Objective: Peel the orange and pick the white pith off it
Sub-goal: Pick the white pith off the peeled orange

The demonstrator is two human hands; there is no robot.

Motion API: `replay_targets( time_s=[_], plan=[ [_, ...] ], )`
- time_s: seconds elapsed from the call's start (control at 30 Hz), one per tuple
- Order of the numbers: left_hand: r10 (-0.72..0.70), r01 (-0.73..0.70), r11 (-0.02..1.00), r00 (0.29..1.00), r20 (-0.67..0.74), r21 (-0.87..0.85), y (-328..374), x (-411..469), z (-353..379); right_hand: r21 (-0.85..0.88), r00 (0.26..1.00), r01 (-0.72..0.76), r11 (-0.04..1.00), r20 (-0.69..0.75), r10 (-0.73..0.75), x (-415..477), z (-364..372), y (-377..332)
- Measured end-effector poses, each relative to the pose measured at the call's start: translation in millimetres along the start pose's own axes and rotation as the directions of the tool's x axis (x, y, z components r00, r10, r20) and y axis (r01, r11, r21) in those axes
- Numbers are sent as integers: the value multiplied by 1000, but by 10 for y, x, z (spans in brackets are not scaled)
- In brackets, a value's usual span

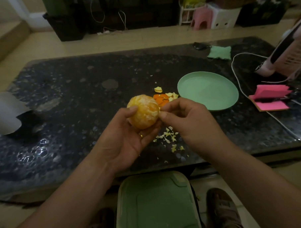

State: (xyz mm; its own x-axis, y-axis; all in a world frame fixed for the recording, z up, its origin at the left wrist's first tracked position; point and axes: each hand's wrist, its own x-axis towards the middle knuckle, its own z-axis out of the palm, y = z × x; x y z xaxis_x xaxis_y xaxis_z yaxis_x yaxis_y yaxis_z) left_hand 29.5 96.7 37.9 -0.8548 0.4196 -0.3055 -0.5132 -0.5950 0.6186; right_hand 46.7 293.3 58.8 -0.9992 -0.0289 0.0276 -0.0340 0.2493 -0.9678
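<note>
Orange-yellow peeled orange (pixel 143 112), streaked with white pith (pixel 144 101), is held above the dark speckled stone bench (pixel 76 99), over the middle of its near edge. Left hand (pixel 125 139) cups it from below, fingers (pixel 148 133) curled round it, thumb on top. Right hand (pixel 186 119): fingers (pixel 163 115) closed in a pinch on the pith at the fruit's right side. Orange peel pieces (pixel 163 98) and pale pith scraps (pixel 168 136) lie on the bench. Round green plate (pixel 208 90) sits toward the right edge.

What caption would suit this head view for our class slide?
Left hand holds the peeled orange while the right hand pinches pith at its side, near a green plate.
</note>
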Motion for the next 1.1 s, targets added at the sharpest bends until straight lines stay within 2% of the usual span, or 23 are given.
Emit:
replay_targets(
  time_s=[0.23, 0.43, 0.6, 0.8, 0.97, 1.1],
  plan=[
    [21, -23, 999, 997, 73, 34, 10, -19, -11, -77, 992, 109, 991, -49, -113, -23, 3, -120],
    [53, -59, 992, 997, 54, 114, 39, -28, -30, -153, 989, 129, 980, -52, -139, -2, 0, -136],
    [13, -25, 989, 997, 82, 146, 75, -80, -26, -168, 989, 130, 977, -45, -139, 22, -31, -137],
    [-4, -3, 998, 994, 112, 60, 69, -99, 4, -190, 985, 137, 972, -81, -155, 14, -35, -122],
    [42, -46, 997, 998, 53, 68, 62, -85, 34, -143, 990, 135, 980, -6, -138, -64, 1, -149],
    [47, -50, 994, 998, 39, 95, 51, -84, 21, -196, 972, 225, 954, -25, -235, -98, 50, -170]
  ],
)
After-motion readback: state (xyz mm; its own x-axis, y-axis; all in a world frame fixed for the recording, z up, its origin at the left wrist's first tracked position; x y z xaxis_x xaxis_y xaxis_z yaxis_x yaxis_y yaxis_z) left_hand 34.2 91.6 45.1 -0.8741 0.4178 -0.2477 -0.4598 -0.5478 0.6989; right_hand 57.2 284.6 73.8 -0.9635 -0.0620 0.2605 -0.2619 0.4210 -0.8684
